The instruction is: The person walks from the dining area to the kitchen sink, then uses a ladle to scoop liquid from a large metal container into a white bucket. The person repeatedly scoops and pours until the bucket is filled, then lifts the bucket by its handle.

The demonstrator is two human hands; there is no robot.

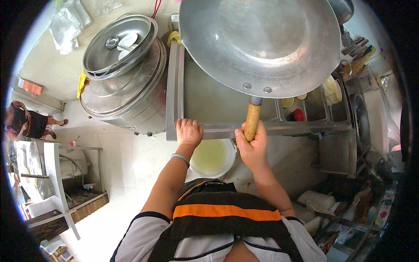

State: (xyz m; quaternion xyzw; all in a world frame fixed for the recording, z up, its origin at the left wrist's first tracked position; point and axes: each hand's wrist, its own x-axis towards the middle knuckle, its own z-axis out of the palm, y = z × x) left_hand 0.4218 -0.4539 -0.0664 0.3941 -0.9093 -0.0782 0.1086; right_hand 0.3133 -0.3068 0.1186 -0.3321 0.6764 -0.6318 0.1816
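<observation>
A wooden handle (252, 121) is gripped in my right hand (253, 145). It belongs to a large metal wok (262, 36), joined by two rivets at the near rim. The wok's inside faces me, and its bowl covers much of the far part of a stainless-steel sink unit (222, 127). My left hand (189, 132) grasps the unit's front rim near its left corner, fingers curled over the edge. Cloudy, pale liquid seems to fill the wide basin (226, 104) under the wok. On the floor between my arms stands a white bucket (209, 159) of yellowish liquid.
Left of the unit, a big lidded steel pot (131, 98) carries stacked metal bowls (98, 62) with white spoons (127, 41). Smaller compartments at right hold a red object (298, 114) and pale bowls (333, 90). Another person (27, 121) stands far left, near a metal-framed stand (54, 170).
</observation>
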